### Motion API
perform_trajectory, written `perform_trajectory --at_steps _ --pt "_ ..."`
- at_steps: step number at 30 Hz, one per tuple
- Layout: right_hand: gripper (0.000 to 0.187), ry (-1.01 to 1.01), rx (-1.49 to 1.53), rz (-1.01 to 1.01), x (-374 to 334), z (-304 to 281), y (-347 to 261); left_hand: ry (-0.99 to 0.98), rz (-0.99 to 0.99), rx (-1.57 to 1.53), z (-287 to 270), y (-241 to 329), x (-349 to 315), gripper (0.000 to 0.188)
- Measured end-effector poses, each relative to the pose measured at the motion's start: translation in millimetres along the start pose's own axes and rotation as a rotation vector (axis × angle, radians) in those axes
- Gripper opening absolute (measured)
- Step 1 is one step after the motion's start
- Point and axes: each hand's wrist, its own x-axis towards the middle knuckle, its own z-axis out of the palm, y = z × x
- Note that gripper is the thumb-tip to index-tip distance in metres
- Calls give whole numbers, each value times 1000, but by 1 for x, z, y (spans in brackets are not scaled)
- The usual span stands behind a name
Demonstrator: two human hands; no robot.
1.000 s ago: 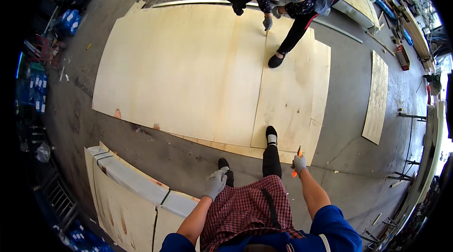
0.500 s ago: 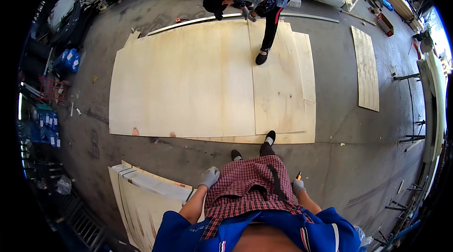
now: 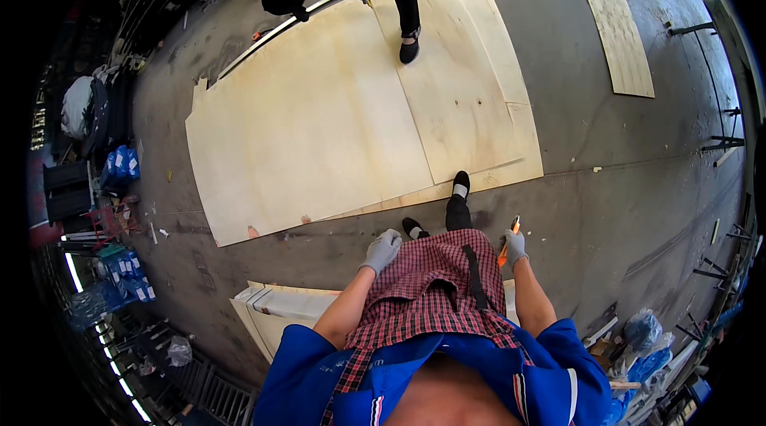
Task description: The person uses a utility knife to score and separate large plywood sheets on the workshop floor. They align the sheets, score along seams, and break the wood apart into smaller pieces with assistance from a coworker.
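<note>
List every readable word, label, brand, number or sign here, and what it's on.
No text is readable.
Blue shirt: pale marks on the chest, too blurred.
Blue packages: white labels, too small.
Orange tool: no legible marking.
Plywood sheets: no lettering visible.

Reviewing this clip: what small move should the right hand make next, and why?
I'd probably ease the right hand slightly outward from the checked apron: that hand grips an orange tool, which looks close to the apron's side.
</note>
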Motion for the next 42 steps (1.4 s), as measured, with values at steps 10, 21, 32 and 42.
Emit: perform_trajectory --at_steps 10,21,32,42 --pt "25 11 -304 -58 70 31 -41 -35 90 -43 -2 78 58 26" --pt "13 -258 -452 -39 52 186 -115 -148 -117 -40 3 -3 56 26" --pt "17 -281 -749 -217 127 407 -145 85 -121 -237 18 -103 117 25" --pt "18 -248 -872 -190 367 602 -161 156 -330 -586 119 -96 229 26"
